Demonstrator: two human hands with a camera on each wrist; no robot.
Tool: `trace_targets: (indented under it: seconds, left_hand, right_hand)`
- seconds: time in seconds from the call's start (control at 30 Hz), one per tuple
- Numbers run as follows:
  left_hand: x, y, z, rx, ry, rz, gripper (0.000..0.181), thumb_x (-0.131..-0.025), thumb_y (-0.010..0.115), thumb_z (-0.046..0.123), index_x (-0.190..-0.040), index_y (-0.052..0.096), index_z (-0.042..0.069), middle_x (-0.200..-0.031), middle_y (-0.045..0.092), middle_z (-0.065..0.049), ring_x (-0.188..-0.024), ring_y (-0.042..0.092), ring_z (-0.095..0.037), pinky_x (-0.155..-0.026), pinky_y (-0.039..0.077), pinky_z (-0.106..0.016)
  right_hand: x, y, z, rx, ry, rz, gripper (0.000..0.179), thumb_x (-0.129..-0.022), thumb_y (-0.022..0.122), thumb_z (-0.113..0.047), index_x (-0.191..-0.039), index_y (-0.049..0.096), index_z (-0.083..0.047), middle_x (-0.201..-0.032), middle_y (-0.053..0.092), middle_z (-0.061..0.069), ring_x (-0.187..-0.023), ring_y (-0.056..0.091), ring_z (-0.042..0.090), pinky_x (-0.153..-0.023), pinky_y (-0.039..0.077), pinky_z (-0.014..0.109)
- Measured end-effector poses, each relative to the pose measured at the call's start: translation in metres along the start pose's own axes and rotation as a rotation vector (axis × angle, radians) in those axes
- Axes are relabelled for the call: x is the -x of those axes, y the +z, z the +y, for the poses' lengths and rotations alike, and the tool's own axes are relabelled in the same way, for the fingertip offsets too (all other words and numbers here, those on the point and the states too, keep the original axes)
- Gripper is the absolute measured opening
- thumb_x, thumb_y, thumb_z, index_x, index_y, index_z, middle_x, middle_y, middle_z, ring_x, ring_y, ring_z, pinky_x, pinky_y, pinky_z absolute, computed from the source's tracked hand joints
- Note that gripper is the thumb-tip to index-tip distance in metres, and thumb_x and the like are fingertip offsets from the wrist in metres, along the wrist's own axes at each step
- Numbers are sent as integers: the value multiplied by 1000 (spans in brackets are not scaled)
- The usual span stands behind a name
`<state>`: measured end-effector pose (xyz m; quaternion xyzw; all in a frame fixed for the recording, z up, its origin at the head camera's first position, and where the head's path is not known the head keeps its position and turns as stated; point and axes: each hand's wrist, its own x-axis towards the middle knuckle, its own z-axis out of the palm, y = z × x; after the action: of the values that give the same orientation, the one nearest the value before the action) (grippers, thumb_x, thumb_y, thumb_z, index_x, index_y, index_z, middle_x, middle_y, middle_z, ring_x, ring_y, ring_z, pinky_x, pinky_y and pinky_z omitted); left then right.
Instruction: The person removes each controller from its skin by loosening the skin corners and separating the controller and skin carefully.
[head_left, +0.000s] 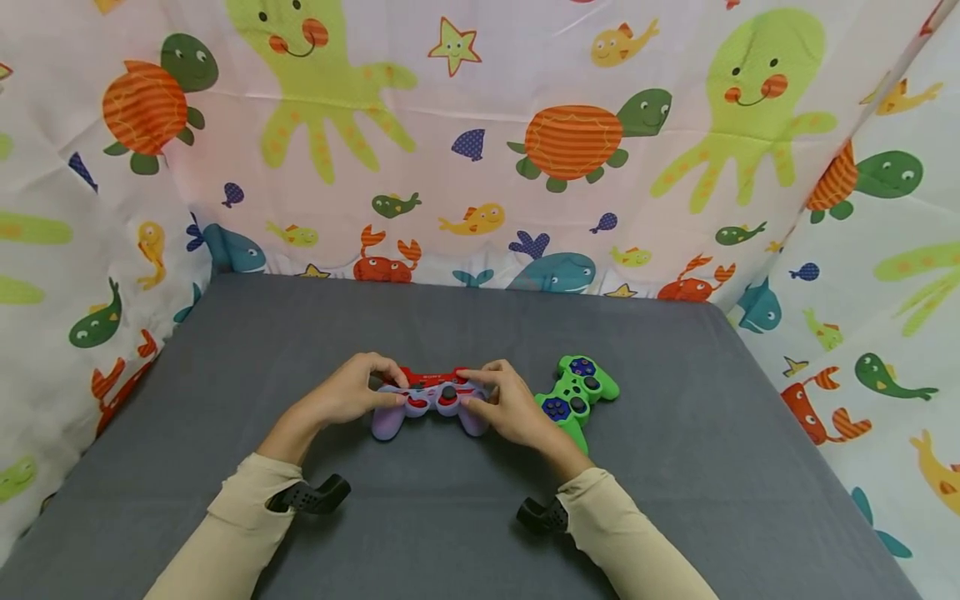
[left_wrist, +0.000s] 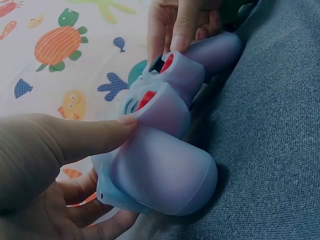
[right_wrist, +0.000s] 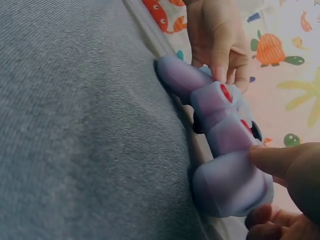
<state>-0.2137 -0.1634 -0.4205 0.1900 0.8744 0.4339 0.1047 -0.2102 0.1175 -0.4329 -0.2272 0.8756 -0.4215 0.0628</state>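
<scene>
A red game controller [head_left: 431, 378] lies on the grey table, partly inside a pale lavender rubbery cover [head_left: 387, 423]. Red shows along its far edge and through the cover's round openings; a black thumbstick [head_left: 448, 392] sticks up on the right side. My left hand [head_left: 348, 390] pinches the left end, thumb on top of the cover and fingers curled at the far side and beneath. At the right end my right hand [head_left: 516, 404] pinches the cover likewise, thumb on top. The cover's rounded grips [left_wrist: 165, 170] face me. Its underside is hidden.
A green game controller [head_left: 577, 387] with dark blue button areas lies just right of my right hand, partly behind the wrist. Grey cloth covers the table [head_left: 450, 517]. A curtain [head_left: 480, 183] printed with sea animals hangs along the back and sides.
</scene>
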Motion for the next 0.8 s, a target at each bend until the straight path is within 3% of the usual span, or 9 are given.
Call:
trace_targets:
  seconds: [0.27,0.53,0.8]
  left_hand:
    - [-5,3,0,-14,25,-11,7,-90,77,14,-95,73,11,-103,66,-7,-105,58,-26,-89,47,-41]
    - [-5,4,-2,-38,42,-5,7,-91,76,15,-94,71,12,-102,66,-6,-102,57,-24,-90,46,-43]
    - [-4,4,-2,-42,67,3,7,-90,77,13,-93,71,10,-98,66,-7,-99,55,-22,-90,46,-42]
  right_hand:
    - [-1,-1,2,-40,-51,92,29,-98,68,-18,-125,72,-10,-119,55,12,-57,39,10,-55,40,24]
    - [-8,3,1,-58,-94,-8,28,-101,62,-15,-127,71,-10,-115,57,13,-66,39,13,-61,38,23]
    - [-10,5,-3,-52,-80,34,18,-99,64,-11,-111,77,-5,-111,61,14,-70,46,14,-64,41,23]
